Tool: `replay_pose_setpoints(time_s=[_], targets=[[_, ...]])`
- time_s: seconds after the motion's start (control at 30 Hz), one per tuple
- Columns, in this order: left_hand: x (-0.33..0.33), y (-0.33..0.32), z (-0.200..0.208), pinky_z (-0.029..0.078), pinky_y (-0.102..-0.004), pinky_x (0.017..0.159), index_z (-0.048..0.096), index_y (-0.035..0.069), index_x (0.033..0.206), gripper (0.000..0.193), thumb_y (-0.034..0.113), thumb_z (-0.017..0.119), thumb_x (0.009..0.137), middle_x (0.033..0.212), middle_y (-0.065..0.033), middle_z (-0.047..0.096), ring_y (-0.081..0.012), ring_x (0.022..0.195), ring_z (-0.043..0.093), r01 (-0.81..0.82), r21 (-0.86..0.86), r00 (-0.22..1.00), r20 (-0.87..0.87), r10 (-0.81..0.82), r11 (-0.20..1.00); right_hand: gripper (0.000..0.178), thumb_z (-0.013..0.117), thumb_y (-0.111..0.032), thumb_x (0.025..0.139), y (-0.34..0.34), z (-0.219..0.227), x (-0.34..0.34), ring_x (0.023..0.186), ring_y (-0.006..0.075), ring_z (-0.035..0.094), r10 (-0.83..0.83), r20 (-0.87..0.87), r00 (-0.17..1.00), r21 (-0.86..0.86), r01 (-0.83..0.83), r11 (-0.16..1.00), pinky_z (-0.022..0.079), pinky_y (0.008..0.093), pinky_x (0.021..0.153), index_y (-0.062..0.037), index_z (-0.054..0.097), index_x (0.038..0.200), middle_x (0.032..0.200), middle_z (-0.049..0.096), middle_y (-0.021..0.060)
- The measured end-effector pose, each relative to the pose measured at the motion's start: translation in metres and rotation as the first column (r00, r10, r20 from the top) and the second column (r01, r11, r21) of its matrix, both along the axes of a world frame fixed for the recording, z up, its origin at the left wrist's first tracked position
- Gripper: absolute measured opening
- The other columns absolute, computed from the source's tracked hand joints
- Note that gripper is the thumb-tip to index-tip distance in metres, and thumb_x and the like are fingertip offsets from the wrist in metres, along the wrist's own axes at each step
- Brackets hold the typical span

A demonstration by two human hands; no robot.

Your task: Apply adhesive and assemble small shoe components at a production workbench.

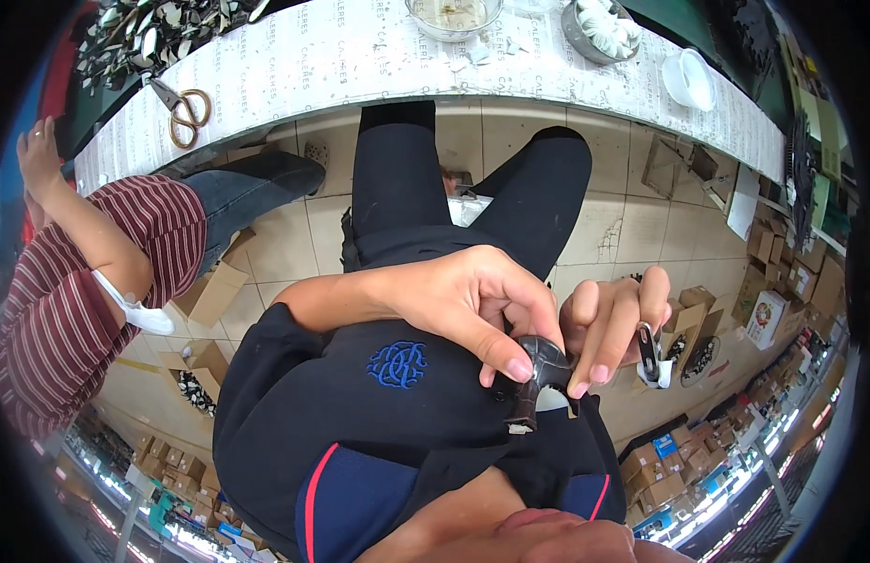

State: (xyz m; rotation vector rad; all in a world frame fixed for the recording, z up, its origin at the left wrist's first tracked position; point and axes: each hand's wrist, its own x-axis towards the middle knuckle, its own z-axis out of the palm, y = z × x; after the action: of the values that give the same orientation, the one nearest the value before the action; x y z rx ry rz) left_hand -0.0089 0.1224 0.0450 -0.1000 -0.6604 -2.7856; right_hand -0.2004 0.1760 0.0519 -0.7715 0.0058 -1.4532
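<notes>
In front of my chest, my left hand [487, 305] pinches a shoe heel [524, 399] between thumb and fingers. The heel is dark brown and glossy, with a patterned covering; a pale patch shows in its curved hollow and a light bit at its narrow end. From the other side, my right hand [609, 324] grips the covering's edge with its thumb and finger. Against the outer fingers of that hand sits a small slotted metal tool [649, 352] with something white at its lower end; its exact kind is not clear.
Ahead runs a table [351, 66] under a white printed covering. On it are scissors [186, 117], a glass bowl [454, 19], a metal bowl [599, 33], a white tub [688, 80] and dark scraps [163, 42]. A co-worker [106, 253] is at left; cardboard boxes [210, 291] stand around.
</notes>
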Motion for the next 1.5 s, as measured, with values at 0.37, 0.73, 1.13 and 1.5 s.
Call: replay_pose_setpoints(time_s=[0.37,0.73,1.13,1.5], targets=[[-0.001,-0.002,-0.002,0.058,-0.0213,0.060,0.062,-0.012,0.107,0.027,-0.005,0.069,0.082,0.093,-0.0135,0.059,-0.0149,0.071,0.066,0.038,0.038,0.999,0.011,-0.039,0.999,0.024,0.020,-0.028,0.106,0.002,-0.005,0.000,0.063,0.0284,0.071,0.040,0.064,0.997,0.039,-0.043,0.998,0.027,0.0277,0.057,-0.0107,0.034,0.095,0.081,0.069,0.0217],[-0.001,-0.003,-0.002,0.058,-0.0208,0.058,0.062,-0.012,0.107,0.026,-0.005,0.069,0.083,0.093,-0.0137,0.059,-0.0142,0.070,0.066,0.033,0.020,0.999,-0.014,-0.033,0.999,0.025,0.022,-0.028,0.106,0.002,-0.004,-0.001,0.063,0.0274,0.071,0.074,0.063,0.995,0.027,-0.076,0.997,0.028,0.0279,0.058,-0.0103,0.035,0.095,0.082,0.069,0.0234],[-0.005,0.001,-0.008,0.058,-0.0227,0.060,0.060,-0.010,0.108,0.025,0.000,0.066,0.086,0.093,-0.0131,0.062,-0.0135,0.075,0.065,0.029,0.002,0.999,-0.022,-0.029,1.000,0.023,0.022,-0.025,0.106,0.003,-0.006,-0.004,0.061,0.0267,0.071,0.094,0.061,0.994,-0.018,-0.093,0.996,0.028,0.0283,0.058,-0.0102,0.035,0.094,0.082,0.069,0.0228],[-0.003,0.000,-0.008,0.055,-0.0226,0.057,0.060,-0.012,0.109,0.027,-0.004,0.067,0.085,0.092,-0.0158,0.060,-0.0150,0.070,0.065,0.032,0.097,0.998,-0.059,-0.026,0.995,0.009,0.038,-0.009,0.099,-0.019,-0.019,-0.030,0.055,0.0095,0.059,-0.342,0.513,0.787,0.357,0.166,0.919,0.030,0.0289,0.070,-0.0072,0.037,0.091,0.079,0.060,0.0061]])
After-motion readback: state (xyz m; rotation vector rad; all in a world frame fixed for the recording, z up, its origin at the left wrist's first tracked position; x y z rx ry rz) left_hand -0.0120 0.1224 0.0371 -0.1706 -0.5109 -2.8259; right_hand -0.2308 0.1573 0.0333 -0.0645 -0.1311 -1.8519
